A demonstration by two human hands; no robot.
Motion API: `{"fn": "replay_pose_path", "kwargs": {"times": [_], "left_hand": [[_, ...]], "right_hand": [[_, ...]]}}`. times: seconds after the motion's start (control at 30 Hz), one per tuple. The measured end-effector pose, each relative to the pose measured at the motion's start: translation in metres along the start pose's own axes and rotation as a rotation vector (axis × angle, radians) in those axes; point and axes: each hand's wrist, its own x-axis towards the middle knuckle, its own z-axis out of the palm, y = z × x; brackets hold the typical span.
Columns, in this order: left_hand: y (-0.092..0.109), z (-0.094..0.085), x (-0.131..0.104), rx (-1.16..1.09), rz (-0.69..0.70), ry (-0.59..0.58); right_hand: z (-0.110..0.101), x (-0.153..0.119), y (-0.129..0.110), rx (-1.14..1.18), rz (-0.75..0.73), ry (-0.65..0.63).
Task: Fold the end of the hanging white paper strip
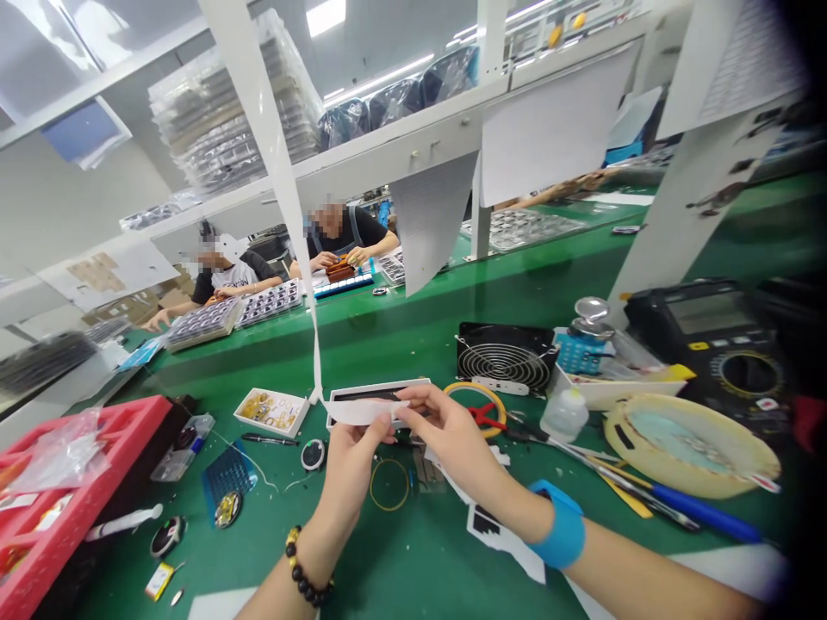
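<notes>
Green table (413, 564) under grip. Red tray (129, 441) well left of grip. Black fan (500, 360) beyond grip, to right. Left hand (357, 452) and right hand (445, 426) close together, both pinching white paper (357, 412). White box (381, 387) just beyond paper. Thin ring (389, 509) nearer than grip.

Green, deep green, all across my surface (401, 564)! Plain white on the paper strip (358, 412) at mid-frame; below it my bracelet (299, 567) flashes black and gold, my wristband (562, 527) solid bright blue. Lower left, a blazing red tray (143, 432), then a blue sheet (227, 469) patterned with rows of darker patches. Far right now: a pale yellow dish (637, 418), bluish-green inside, and a black meter (704, 375) above it!
</notes>
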Motion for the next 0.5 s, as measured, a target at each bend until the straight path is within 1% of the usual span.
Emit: {"fn": "replay_pose_path", "kwargs": {"times": [0.17, 0.27, 0.37, 0.5], "left_hand": [[-0.0022, 0.0012, 0.0001, 0.015, -0.012, 0.018], [-0.0019, 0.0029, -0.0004, 0.014, -0.012, 0.000], [-0.0008, 0.0038, -0.0006, 0.020, 0.001, -0.018], [-0.0005, 0.0034, 0.0001, 0.025, -0.004, -0.011]], "right_hand": [[0.0008, 0.0003, -0.0057, 0.020, 0.018, -0.009], [0.0008, 0.0007, -0.0088, 0.027, 0.023, 0.000], [0.0007, 0.0013, -0.0096, 0.033, 0.024, -0.001], [0.0007, 0.0013, -0.0080, 0.038, 0.009, -0.014]]}}
